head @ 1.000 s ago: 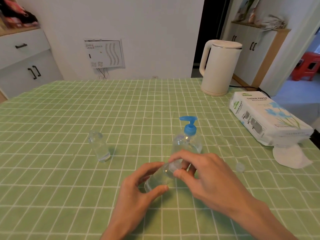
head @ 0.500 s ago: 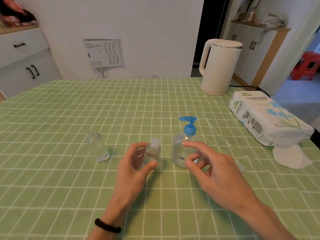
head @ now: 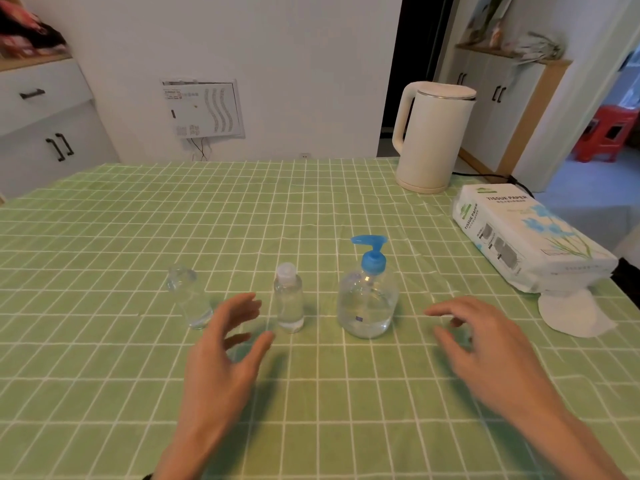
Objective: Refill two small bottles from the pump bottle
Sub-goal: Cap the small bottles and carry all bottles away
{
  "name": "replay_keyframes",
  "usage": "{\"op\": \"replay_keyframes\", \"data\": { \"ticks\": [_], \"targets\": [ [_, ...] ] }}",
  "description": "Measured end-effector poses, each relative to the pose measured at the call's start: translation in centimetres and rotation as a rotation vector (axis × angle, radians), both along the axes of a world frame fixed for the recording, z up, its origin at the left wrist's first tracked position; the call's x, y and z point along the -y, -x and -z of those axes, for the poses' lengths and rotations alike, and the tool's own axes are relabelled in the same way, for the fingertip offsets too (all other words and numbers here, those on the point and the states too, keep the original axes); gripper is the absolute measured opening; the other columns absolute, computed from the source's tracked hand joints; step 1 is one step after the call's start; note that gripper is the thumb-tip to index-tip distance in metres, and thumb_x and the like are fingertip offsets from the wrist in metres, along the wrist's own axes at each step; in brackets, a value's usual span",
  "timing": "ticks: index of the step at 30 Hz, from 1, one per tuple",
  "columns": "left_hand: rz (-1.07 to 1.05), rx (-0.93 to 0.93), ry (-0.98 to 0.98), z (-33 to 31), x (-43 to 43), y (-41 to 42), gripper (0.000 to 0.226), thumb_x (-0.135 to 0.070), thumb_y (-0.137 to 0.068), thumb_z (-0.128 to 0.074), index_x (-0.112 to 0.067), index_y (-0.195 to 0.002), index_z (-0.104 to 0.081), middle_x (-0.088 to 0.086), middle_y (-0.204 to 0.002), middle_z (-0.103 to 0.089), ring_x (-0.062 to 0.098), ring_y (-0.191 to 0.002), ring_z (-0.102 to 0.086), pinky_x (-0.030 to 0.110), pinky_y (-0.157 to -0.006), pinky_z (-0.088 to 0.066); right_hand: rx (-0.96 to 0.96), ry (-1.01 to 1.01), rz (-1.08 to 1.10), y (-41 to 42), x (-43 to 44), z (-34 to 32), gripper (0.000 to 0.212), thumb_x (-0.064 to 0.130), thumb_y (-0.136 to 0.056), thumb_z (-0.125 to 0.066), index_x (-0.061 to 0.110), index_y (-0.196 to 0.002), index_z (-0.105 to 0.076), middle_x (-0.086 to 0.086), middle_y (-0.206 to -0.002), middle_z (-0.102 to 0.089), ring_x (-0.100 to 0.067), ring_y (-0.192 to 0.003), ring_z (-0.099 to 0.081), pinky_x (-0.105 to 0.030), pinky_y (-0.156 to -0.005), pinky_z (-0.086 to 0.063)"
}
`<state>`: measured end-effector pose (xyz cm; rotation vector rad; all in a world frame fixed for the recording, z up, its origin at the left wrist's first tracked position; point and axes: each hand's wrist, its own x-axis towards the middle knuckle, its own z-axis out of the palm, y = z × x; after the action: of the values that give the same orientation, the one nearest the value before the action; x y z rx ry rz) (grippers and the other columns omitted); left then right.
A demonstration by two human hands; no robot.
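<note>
one small bottle looks done, one looks left

we look down on a table (head: 138,220) under a green cloth checked in white. at its far right stand a cream electric kettle (head: 433,140) and, nearer us, a white soft pack of tissue paper (head: 530,240); neither seems part of the job.

both hands hover low over the cloth and hold nothing. the left hand (head: 228,344) has its fingers spread and loosely bent, just beside the middle bottle but apart from it. the right hand (head: 485,348) is relaxed and flat, off to the right of the pump bottle.

the clear round pump bottle with the blue pump head (head: 367,306) stands upright near the table's middle, partly full. left of it stands a small clear bottle with a pale cap (head: 289,299), which looks well filled, so we judge it finished. further left stands a second small clear bottle (head: 188,299), which seems low on liquid; we judge it remains to be filled.

we cannot tell whether that second bottle wears a cap, since its top is blurred. the liquid levels are hard to read. the right fingertips hide a patch of cloth, and the frame cuts off both forearms.
</note>
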<state>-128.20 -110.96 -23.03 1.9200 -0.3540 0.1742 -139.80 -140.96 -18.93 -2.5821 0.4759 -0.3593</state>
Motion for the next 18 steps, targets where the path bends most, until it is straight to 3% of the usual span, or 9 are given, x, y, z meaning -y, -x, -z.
{"op": "replay_keyframes", "data": {
  "ticks": [2, 4, 6, 8, 11, 13, 16, 18],
  "targets": [
    [-0.181, 0.121, -0.006, -0.2, -1.1, -0.2, 0.046, -0.017, -0.085, -0.082, -0.026, -0.124, -0.059, -0.014, -0.118, -0.067, 0.004, -0.104, -0.065, 0.025, -0.082, -0.053, -0.090, 0.131, 0.081, 0.4, 1.4, 0.3, 0.035, 0.022, -0.096, -0.072, 0.036, -0.129, -0.068, 0.016, -0.134, -0.059, -0.005, -0.120, -0.051, -0.033, -0.103, -0.045],
    [-0.348, 0.163, -0.041, -0.4, -1.9, -1.1, 0.054, -0.013, -0.084, -0.084, -0.014, -0.128, -0.053, 0.001, -0.122, -0.058, 0.021, -0.105, -0.059, 0.031, -0.081, -0.051, -0.183, 0.183, 0.121, 0.6, 2.1, 0.8, 0.043, 0.015, -0.095, -0.071, 0.034, -0.134, -0.067, 0.008, -0.144, -0.054, -0.018, -0.129, -0.050, -0.042, -0.104, -0.050],
    [-0.420, 0.132, -0.098, -0.6, -2.4, -1.9, 0.072, -0.016, -0.081, -0.088, -0.008, -0.137, -0.043, 0.015, -0.132, -0.045, 0.032, -0.115, -0.052, 0.043, -0.092, -0.051, -0.247, 0.191, 0.139, 0.6, 2.3, 1.5, 0.047, 0.011, -0.095, -0.068, 0.035, -0.135, -0.065, 0.006, -0.148, -0.050, -0.023, -0.131, -0.050, -0.043, -0.102, -0.053],
    [-0.388, 0.119, -0.161, -0.4, -2.7, -2.3, 0.075, -0.022, -0.083, -0.087, -0.015, -0.135, -0.034, 0.019, -0.141, -0.032, 0.038, -0.126, -0.042, 0.051, -0.110, -0.045, -0.255, 0.185, 0.147, 0.6, 2.4, 2.1, 0.046, 0.009, -0.095, -0.065, 0.036, -0.133, -0.065, 0.007, -0.148, -0.049, -0.022, -0.126, -0.052, -0.039, -0.096, -0.056],
    [-0.255, 0.044, -0.143, -0.3, -3.2, -3.2, 0.072, -0.020, -0.089, -0.082, -0.036, -0.126, -0.023, 0.017, -0.149, -0.026, 0.036, -0.139, -0.040, 0.055, -0.120, -0.039, -0.226, 0.168, 0.153, 0.6, 2.8, 2.8, 0.042, 0.006, -0.096, -0.065, 0.035, -0.127, -0.068, 0.009, -0.143, -0.053, -0.013, -0.105, -0.061, -0.034, -0.086, -0.058],
    [-0.188, -0.047, -0.040, -0.5, -3.5, -3.7, 0.076, -0.012, -0.092, -0.078, -0.045, -0.128, -0.020, 0.015, -0.146, -0.040, 0.031, -0.129, -0.057, 0.050, -0.114, -0.048, -0.201, 0.152, 0.164, 0.8, 3.0, 3.1, 0.037, 0.007, -0.096, -0.067, 0.033, -0.123, -0.071, 0.009, -0.136, -0.058, -0.010, -0.091, -0.063, -0.033, -0.083, -0.057],
    [-0.187, -0.059, -0.042, -0.1, -3.9, -4.2, 0.070, -0.009, -0.096, -0.072, -0.039, -0.136, -0.023, 0.004, -0.128, -0.059, 0.009, -0.105, -0.068, 0.039, -0.096, -0.054, -0.153, 0.154, 0.175, 0.9, 3.2, 3.3, 0.027, 0.011, -0.098, -0.067, 0.029, -0.116, -0.074, 0.007, -0.124, -0.066, -0.015, -0.092, -0.065, -0.038, -0.085, -0.056],
    [-0.210, -0.068, -0.039, 0.0, -4.1, -4.5, 0.062, -0.009, -0.098, -0.069, -0.029, -0.141, -0.029, 0.008, -0.132, -0.062, 0.016, -0.107, -0.068, 0.037, -0.096, -0.052, -0.127, 0.163, 0.178, 1.0, 3.2, 3.2, 0.022, 0.013, -0.099, -0.068, 0.028, -0.112, -0.075, 0.006, -0.117, -0.069, -0.018, -0.092, -0.065, -0.039, -0.083, -0.054]
  ]
}}
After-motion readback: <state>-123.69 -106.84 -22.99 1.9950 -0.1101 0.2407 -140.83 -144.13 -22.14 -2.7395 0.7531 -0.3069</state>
